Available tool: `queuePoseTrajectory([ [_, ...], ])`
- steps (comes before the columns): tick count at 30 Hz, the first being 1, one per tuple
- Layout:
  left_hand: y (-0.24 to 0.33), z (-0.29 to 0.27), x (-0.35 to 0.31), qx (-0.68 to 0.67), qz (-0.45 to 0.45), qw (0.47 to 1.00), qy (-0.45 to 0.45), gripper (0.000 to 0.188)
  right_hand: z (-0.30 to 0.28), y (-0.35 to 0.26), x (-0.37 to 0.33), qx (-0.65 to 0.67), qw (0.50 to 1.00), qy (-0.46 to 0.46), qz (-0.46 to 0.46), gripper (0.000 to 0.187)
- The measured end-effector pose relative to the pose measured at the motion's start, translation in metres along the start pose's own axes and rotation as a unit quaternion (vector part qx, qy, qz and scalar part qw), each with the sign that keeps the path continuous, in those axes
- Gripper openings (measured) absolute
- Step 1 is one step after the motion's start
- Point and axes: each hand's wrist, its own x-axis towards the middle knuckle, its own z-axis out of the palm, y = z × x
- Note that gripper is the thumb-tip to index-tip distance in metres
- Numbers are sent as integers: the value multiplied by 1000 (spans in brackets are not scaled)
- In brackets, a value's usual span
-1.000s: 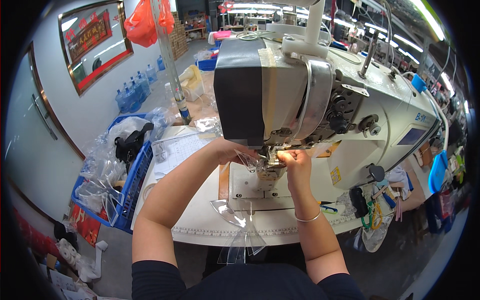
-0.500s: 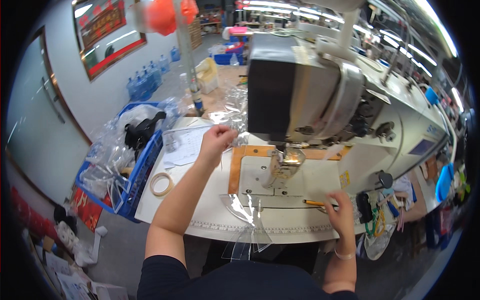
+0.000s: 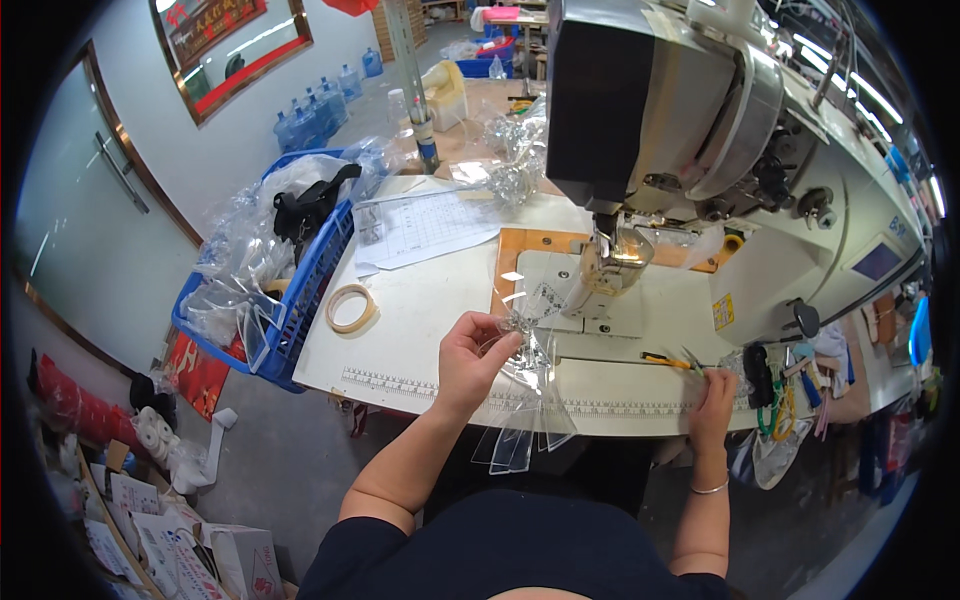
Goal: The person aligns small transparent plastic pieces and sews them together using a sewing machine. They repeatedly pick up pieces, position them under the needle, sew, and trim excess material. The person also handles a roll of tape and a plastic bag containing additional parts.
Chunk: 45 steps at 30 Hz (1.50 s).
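Note:
My left hand (image 3: pixel 476 362) is closed in a pinch on a crumpled clear plastic piece (image 3: pixel 532 350), left of the sewing machine's (image 3: pixel 612 262) needle area. Below it, clear plastic strips (image 3: pixel 512 452) hang over the table's front edge; whether they join the held piece I cannot tell. My right hand (image 3: pixel 713 400) is at the front right of the table, its fingers closed round a small slim tool (image 3: pixel 692 360) with a pointed metal end, its kind unclear. Just left of that lies a thin yellow-and-black tool (image 3: pixel 660 360).
A tape roll (image 3: pixel 352 308) and printed paper sheets (image 3: pixel 425 228) lie on the white tabletop (image 3: pixel 420 300). Left of it stands a blue basket (image 3: pixel 312 290) full of clear plastic. A ruler strip (image 3: pixel 390 382) runs along the front edge. Several hand tools (image 3: pixel 775 390) lie at the right.
My left hand has come from beside the paper towards the front, onto the clear plastic. My right hand has closed its fingers near the yellow tool. The whole view has shifted.

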Motion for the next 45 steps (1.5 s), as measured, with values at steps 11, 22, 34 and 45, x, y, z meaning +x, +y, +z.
queuePoseTrajectory([
  [11, 1, 15, -35, 65, 34, 997, -27, 22, 19, -159, 45, 214, 969, -48, -111, 46],
  [22, 1, 24, -46, 92, 42, 994, -40, 23, 15, -157, 43, 264, 957, -26, -116, 35],
  [34, 2, 21, -24, 325, 445, 829, -94, 22, -3, -125, 32, 671, 716, 29, 191, 22],
  [45, 26, 16, -11, 455, 591, 639, -190, 24, -49, -116, 83, 302, 908, -210, -201, 29],
])
